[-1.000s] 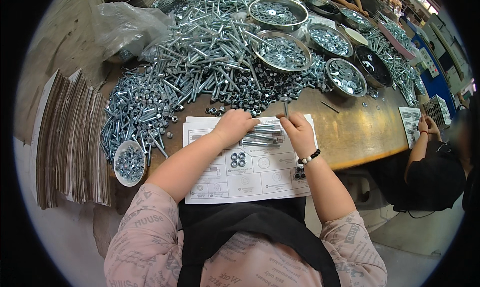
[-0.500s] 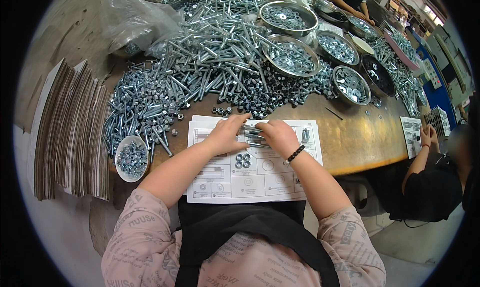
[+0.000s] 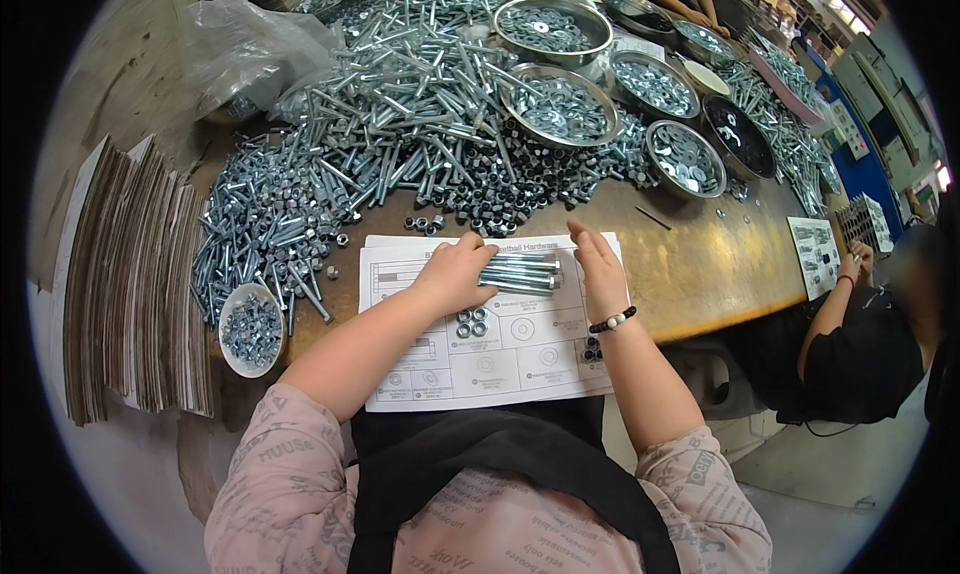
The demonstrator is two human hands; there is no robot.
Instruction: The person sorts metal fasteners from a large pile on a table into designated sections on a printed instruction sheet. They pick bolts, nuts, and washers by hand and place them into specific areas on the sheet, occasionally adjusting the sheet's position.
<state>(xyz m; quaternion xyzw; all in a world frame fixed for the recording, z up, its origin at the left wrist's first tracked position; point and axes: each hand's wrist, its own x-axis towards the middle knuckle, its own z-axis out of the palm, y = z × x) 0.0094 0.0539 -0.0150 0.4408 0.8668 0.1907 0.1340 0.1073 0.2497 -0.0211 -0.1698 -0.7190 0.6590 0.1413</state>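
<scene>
My left hand [image 3: 455, 274] is closed round the left ends of several long silver bolts [image 3: 520, 272], which lie side by side across a printed sheet [image 3: 470, 389]. To the right of the bolt heads, my right hand [image 3: 600, 274] holds nothing, its fingers stretched out and the palm turned toward them. Several silver nuts [image 3: 472, 322] sit in a small square group on the sheet below the bolts. Dark nuts [image 3: 592, 351] show beside my right wrist, partly hidden by it.
Beyond the sheet rises a large heap of bolts [image 3: 400, 104], with black-ringed nuts [image 3: 495, 189] along its near edge. Metal bowls of washers [image 3: 685, 159] stand at right. A white bowl of nuts [image 3: 252, 329] and stacked cardboard [image 3: 130, 284] are at left. Another person [image 3: 850, 344] works at far right.
My right hand has moved off the bolts to the right and its fingers have straightened. The bolts are now in plain sight. My left hand stays at their left ends.
</scene>
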